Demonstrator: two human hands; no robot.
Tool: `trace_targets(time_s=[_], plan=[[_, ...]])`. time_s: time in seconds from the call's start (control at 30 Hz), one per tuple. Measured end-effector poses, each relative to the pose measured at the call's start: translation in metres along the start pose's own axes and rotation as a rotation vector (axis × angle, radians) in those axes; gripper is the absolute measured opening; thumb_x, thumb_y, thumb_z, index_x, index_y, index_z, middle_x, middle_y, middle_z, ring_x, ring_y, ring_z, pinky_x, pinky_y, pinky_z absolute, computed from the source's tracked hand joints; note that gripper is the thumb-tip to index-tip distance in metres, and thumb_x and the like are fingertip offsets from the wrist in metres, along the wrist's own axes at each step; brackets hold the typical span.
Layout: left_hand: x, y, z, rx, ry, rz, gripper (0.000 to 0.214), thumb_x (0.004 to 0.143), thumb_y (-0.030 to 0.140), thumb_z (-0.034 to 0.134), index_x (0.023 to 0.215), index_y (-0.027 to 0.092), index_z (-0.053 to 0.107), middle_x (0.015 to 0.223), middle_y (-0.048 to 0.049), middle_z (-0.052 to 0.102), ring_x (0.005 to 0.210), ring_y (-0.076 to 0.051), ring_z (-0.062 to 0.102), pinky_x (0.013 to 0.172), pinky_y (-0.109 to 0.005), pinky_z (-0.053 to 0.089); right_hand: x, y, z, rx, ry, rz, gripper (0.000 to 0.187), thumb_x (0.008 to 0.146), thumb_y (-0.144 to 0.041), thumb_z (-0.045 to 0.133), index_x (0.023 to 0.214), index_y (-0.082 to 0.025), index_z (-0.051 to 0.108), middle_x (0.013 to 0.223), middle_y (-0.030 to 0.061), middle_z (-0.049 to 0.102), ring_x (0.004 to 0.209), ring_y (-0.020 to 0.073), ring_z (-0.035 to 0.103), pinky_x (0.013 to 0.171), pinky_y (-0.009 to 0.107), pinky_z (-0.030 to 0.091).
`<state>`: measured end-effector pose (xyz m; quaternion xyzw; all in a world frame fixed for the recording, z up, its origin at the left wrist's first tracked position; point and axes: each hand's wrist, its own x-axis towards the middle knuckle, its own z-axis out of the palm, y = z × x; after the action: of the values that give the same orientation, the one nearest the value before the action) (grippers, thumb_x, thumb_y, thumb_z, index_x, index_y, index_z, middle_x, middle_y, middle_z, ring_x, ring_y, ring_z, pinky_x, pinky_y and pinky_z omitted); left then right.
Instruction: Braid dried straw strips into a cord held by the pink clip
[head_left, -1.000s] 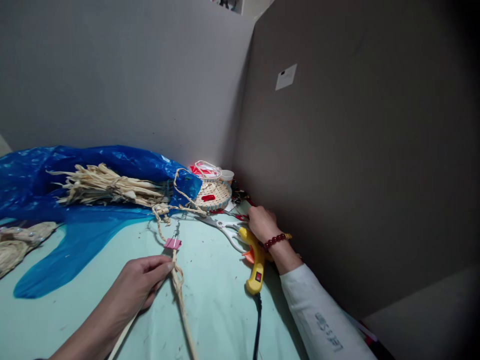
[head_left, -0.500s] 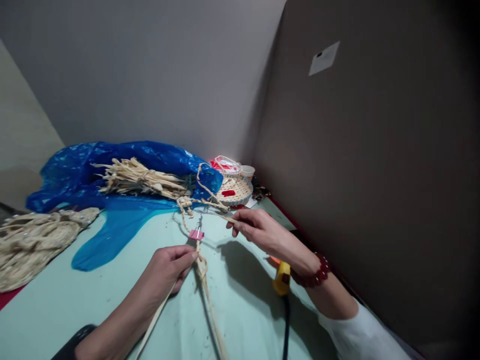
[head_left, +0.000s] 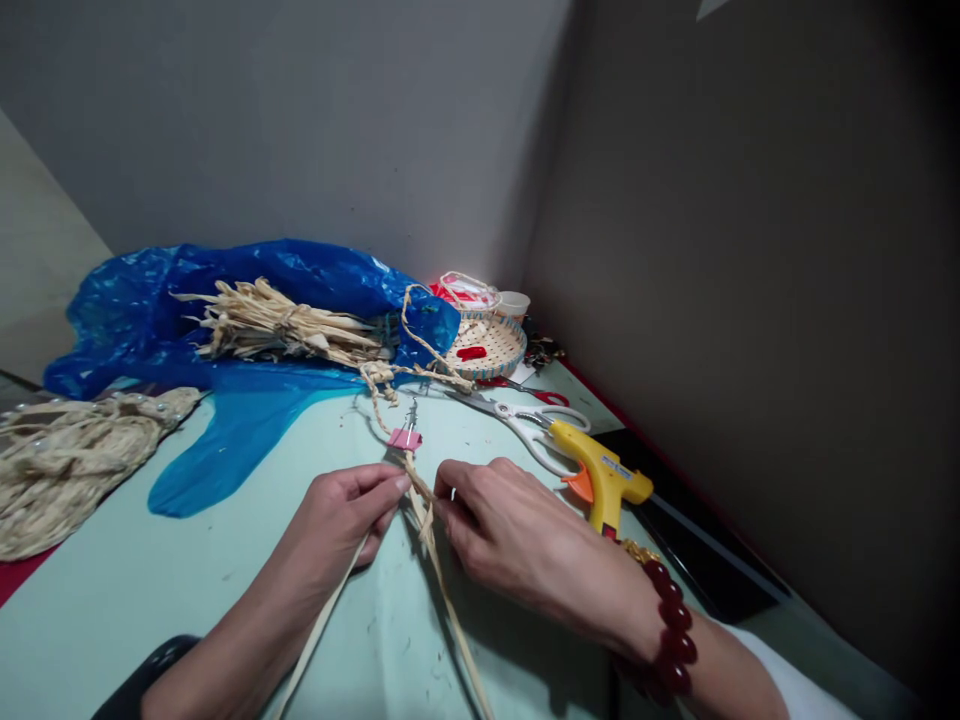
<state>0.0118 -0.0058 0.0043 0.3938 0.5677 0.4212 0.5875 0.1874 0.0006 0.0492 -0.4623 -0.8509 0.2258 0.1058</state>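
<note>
A pink binder clip [head_left: 406,440] grips the top of several pale dried plant-fibre strands [head_left: 452,602] on the table. Just below the clip, my left hand [head_left: 341,515] pinches the strands between thumb and fingertips. One flat strand [head_left: 319,630] trails from under that hand toward the table's near edge. Close beside it, my right hand [head_left: 517,535] is closed with its fingertips on a fibre strand, to the right of the pinch. A thin braided cord [head_left: 377,410] lies behind the clip. The right fingertips are partly hidden.
A blue plastic bag [head_left: 135,310] holds a bundle of dried fibre [head_left: 289,325]. White-handled scissors [head_left: 529,425] and a yellow glue gun [head_left: 600,470] lie to the right. Behind stands a round woven basket [head_left: 502,340]. Woven pieces [head_left: 82,475] lie at left.
My right hand has come back from the far right, down and toward my left hand, bringing its strand near the clip. Scissors and more of the glue gun now show. The view has shifted.
</note>
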Motion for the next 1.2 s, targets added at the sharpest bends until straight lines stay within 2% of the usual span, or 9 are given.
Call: trace_targets(time_s=[0.1,0.2,0.4,0.53,0.63,0.73,0.87,1.07,1.2], plan=[[0.000,0.000,-0.001,0.031,0.008,0.011,0.032,0.065,0.044,0.073,0.071,0.014,0.063,0.046,0.0093,0.039,0.036,-0.001,0.024,0.037,-0.016,0.013,0.003,0.001,-0.003,0.032,-0.024,-0.046,0.034,0.093,-0.032,0.042,0.062,-0.018,0.044,0.052,-0.0037,0.036,0.051,0.0096,0.028,0.051,0.026,0.019],[0.000,-0.001,-0.003,0.043,0.002,0.006,0.032,0.066,0.043,0.073,0.074,0.013,0.064,0.046,0.0090,0.040,0.036,-0.001,0.025,0.037,-0.016,0.013,0.006,0.003,-0.007,0.077,-0.011,-0.042,0.038,0.093,-0.033,0.042,0.059,-0.017,0.041,0.051,-0.0044,0.031,0.051,0.0091,0.024,0.050,0.026,0.017],[0.000,-0.002,-0.001,0.000,0.019,0.012,0.030,0.067,0.039,0.073,0.078,0.012,0.065,0.046,0.0095,0.040,0.036,0.000,0.023,0.037,-0.015,0.011,0.006,0.012,-0.015,0.060,0.008,-0.108,0.026,0.086,-0.022,0.047,0.061,-0.017,0.046,0.051,-0.0040,0.041,0.052,0.0085,0.029,0.052,0.026,0.018],[0.001,-0.002,-0.001,0.026,0.039,0.025,0.028,0.068,0.037,0.071,0.079,0.012,0.065,0.045,0.0093,0.040,0.036,-0.001,0.024,0.037,-0.015,0.012,0.007,0.015,-0.016,0.127,-0.030,-0.174,0.024,0.084,-0.019,0.048,0.060,-0.017,0.047,0.051,-0.0050,0.042,0.050,0.0073,0.033,0.051,0.024,0.021],[0.003,-0.003,-0.004,0.055,0.012,0.018,0.029,0.067,0.040,0.072,0.076,0.013,0.064,0.044,0.0098,0.039,0.036,-0.001,0.024,0.037,-0.016,0.012,0.011,0.017,-0.011,0.166,-0.058,-0.119,0.030,0.085,-0.027,0.051,0.058,-0.016,0.050,0.049,-0.0049,0.045,0.048,0.0070,0.035,0.049,0.024,0.021],[0.005,-0.003,-0.007,0.070,-0.017,-0.003,0.032,0.066,0.042,0.074,0.076,0.014,0.063,0.047,0.0094,0.041,0.037,-0.002,0.025,0.037,-0.016,0.013,0.016,0.020,-0.007,0.222,-0.065,-0.070,0.041,0.090,-0.036,0.048,0.057,-0.015,0.057,0.050,-0.0026,0.054,0.049,0.0077,0.042,0.052,0.024,0.026],[0.003,-0.001,-0.006,0.112,-0.006,0.023,0.033,0.066,0.043,0.073,0.074,0.013,0.063,0.047,0.0089,0.041,0.037,-0.002,0.028,0.037,-0.017,0.015,0.019,0.021,-0.006,0.329,-0.109,-0.103,0.051,0.095,-0.035,0.041,0.054,-0.015,0.062,0.055,-0.0001,0.063,0.056,0.0087,0.050,0.062,0.022,0.033],[0.001,0.002,-0.003,0.157,0.031,0.066,0.035,0.064,0.043,0.071,0.078,0.011,0.064,0.044,0.0091,0.041,0.036,-0.004,0.030,0.038,-0.018,0.016,0.022,0.020,-0.003,0.469,-0.185,-0.011,0.042,0.090,-0.035,0.051,0.057,-0.013,0.065,0.054,0.0006,0.064,0.050,0.0075,0.042,0.053,0.021,0.031],[0.001,0.002,-0.003,0.128,0.032,0.031,0.041,0.063,0.044,0.073,0.086,0.010,0.066,0.045,0.0095,0.041,0.038,-0.003,0.027,0.039,-0.018,0.014,0.026,0.023,0.002,0.506,-0.156,0.014,0.034,0.087,-0.031,0.054,0.064,-0.012,0.069,0.057,0.0010,0.064,0.054,0.0079,0.042,0.053,0.020,0.031]])
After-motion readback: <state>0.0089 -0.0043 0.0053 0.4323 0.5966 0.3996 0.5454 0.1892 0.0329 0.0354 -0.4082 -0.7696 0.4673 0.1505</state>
